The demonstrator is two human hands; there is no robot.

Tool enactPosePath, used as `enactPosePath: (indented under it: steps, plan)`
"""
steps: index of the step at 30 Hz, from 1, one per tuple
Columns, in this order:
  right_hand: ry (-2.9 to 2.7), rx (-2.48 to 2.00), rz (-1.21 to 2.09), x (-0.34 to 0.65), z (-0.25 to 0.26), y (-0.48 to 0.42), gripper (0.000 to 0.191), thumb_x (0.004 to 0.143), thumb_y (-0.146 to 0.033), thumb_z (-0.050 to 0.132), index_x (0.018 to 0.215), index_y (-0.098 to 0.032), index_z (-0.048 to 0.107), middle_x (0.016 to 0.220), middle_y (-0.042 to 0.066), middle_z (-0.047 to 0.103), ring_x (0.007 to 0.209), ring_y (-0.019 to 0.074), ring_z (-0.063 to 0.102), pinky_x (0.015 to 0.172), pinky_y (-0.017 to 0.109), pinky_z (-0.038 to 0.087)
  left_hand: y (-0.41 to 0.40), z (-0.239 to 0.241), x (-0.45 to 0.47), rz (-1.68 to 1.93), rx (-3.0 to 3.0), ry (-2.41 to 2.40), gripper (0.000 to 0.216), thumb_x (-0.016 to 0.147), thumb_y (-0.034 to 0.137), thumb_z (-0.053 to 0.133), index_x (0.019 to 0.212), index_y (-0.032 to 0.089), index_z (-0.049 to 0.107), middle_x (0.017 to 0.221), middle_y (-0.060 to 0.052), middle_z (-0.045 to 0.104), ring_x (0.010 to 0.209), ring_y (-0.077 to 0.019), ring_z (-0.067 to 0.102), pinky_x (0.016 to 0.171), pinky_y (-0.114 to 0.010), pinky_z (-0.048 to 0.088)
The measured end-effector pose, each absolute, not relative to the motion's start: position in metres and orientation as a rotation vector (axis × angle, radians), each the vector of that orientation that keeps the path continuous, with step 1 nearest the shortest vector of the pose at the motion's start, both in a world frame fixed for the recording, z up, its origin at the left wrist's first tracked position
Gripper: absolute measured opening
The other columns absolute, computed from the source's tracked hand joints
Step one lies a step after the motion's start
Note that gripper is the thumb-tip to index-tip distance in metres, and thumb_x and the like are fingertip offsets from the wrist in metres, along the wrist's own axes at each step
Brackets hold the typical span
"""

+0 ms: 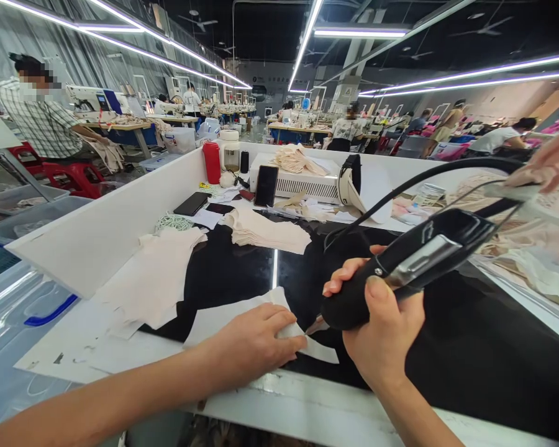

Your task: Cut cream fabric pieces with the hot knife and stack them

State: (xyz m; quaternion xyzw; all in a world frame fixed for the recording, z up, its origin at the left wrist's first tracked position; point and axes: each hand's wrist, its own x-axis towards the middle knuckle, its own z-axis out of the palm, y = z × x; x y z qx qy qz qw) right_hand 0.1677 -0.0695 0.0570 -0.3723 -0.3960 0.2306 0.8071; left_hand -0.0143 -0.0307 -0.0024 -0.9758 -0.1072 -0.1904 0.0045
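My right hand is wrapped around a black corded handheld tool with a silver strip along its side. Its small tip points down at the edge of a cream fabric piece, close to my left fingers. My left hand rests palm down on that piece, fingers bent, with some cloth between thumb and forefinger. To the left lies a stack of cream fabric pieces. Another cream stack sits farther back on the black work surface.
A white box topped with cloth, a propped phone and a red bottle stand at the back. White boards wall the table. The tool's cable arches rightward, near another person's hand. Clear bins stand left.
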Motion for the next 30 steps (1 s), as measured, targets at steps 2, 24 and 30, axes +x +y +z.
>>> enactPosePath:
  steps: [2,24,30]
  plan:
    - [-0.835,-0.773,0.49,0.166,0.058,-0.067,0.037,0.084,-0.038,0.082,0.113,-0.027,0.061,0.077,-0.005,0.069,0.056,0.014,0.064,0.054,0.03,0.058,-0.031,-0.003,-0.014,-0.617,-3.069,-0.351,0.017,0.109,0.023,0.057,0.121,0.02,0.069,0.125,-0.013,0.067,0.113,-0.026,0.066,0.105,-0.039,0.056]
    - [-0.873,-0.795,0.494,0.163,0.054,-0.05,0.034,0.086,-0.038,0.081,0.111,-0.027,0.06,0.078,-0.006,0.07,0.058,0.0135,0.064,0.056,0.029,0.058,-0.031,-0.007,-0.017,-0.681,-3.183,-0.462,0.027,0.105,0.031,0.069,0.131,0.024,0.071,0.131,-0.015,0.063,0.119,-0.0283,0.065,0.108,-0.041,0.056]
    - [-0.88,-0.807,0.466,0.173,0.054,-0.05,0.037,0.086,-0.04,0.083,0.113,-0.026,0.062,0.08,-0.005,0.07,0.061,0.0143,0.065,0.059,0.031,0.059,-0.015,0.0,-0.021,-0.838,-3.23,-0.632,0.019,0.111,0.024,0.057,0.123,0.019,0.07,0.128,-0.01,0.067,0.116,-0.0227,0.066,0.104,-0.035,0.057]
